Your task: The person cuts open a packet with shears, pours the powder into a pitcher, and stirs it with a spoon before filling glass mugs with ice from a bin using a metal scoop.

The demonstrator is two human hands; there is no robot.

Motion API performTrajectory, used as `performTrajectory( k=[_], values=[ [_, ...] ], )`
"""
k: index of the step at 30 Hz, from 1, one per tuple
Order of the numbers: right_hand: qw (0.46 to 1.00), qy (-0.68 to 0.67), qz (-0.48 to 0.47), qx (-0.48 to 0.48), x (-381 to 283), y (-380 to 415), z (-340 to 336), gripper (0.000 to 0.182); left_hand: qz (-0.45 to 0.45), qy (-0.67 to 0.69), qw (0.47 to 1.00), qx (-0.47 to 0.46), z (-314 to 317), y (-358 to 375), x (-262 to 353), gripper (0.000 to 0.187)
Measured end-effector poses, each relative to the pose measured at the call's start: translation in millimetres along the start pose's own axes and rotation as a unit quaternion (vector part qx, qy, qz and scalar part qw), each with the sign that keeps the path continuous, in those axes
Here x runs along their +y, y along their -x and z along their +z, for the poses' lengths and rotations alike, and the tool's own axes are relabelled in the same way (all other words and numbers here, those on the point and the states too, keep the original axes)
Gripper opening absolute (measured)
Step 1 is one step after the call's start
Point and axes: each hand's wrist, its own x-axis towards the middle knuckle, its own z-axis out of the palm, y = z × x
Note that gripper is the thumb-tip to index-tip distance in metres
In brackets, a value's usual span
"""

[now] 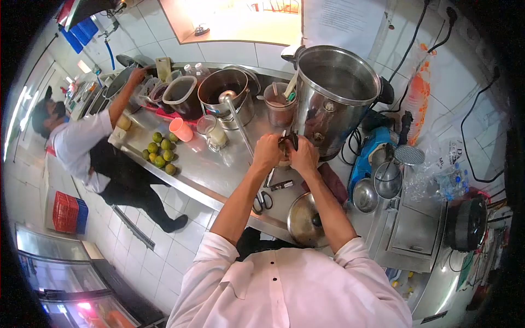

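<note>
My left hand (266,151) and my right hand (303,156) are close together over the steel counter, in front of a large steel pot (322,123). Both have curled fingers around a small dark object (288,143), whose kind I cannot make out. Just below it, partly hidden by the hands, is a brownish container (285,159). Toward me lie a metal opener-like tool (281,185) and black-handled scissors (263,203). A round metal lid (302,220) with a black knob rests under my right forearm.
Left of my hands, a ladle (238,121) leans out of a steel pot (210,87). Limes (159,150), an orange cup (180,130) and glass jars (216,139) stand nearby. Metal strainers (388,180) and cables are at right. A co-worker (93,142) reaches over the counter's far left.
</note>
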Motion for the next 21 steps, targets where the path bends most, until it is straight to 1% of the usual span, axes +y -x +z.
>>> performTrajectory(
  k=[2,3,5,8,9,11,12,14,15,17,18,20,21],
  values=[
    [0.999,0.034,-0.001,0.002,2,4,2,0.047,-0.01,-0.033,0.999,0.0,8,-2,-4,0.023],
    [0.999,0.04,0.018,-0.004,-2,4,-2,0.047,-0.014,-0.049,0.999,-0.001,8,-2,-4,0.023],
    [0.997,0.053,0.058,-0.016,-11,6,-10,0.048,-0.008,-0.027,1.0,0.005,7,2,-5,0.024],
    [0.998,0.006,0.049,0.031,-7,10,-3,0.049,-0.012,-0.006,1.0,0.021,6,3,-3,0.024],
    [0.998,0.021,0.043,0.041,-7,11,-2,0.048,-0.017,0.0,1.0,0.027,5,3,0,0.025],
    [0.996,0.049,0.033,0.062,-6,12,0,0.045,-0.029,0.0,1.0,-0.002,-2,1,0,0.026],
    [0.997,0.033,0.056,0.047,-11,13,-3,0.044,-0.035,0.0,0.999,-0.019,-4,1,-1,0.026],
    [0.994,0.004,0.104,0.021,-27,14,-15,0.043,-0.022,0.054,0.998,0.016,-4,3,-7,0.027],
    [0.994,-0.03,0.095,0.052,-26,17,-13,0.044,-0.015,0.082,0.996,0.034,-4,2,-9,0.027],
    [0.986,-0.096,0.07,0.117,-25,27,-5,0.047,-0.056,0.196,0.978,0.044,-15,8,-3,0.03],
    [0.986,-0.105,0.06,0.116,-32,34,-5,0.048,-0.079,0.252,0.963,0.048,-20,16,-2,0.032],
    [0.985,-0.122,0.042,0.114,-60,53,-6,0.054,-0.09,0.35,0.932,-0.002,-22,38,-10,0.035],
    [0.991,-0.104,0.018,0.085,-76,65,-2,0.057,-0.099,0.399,0.911,-0.028,-24,54,-15,0.037]
  ],
)
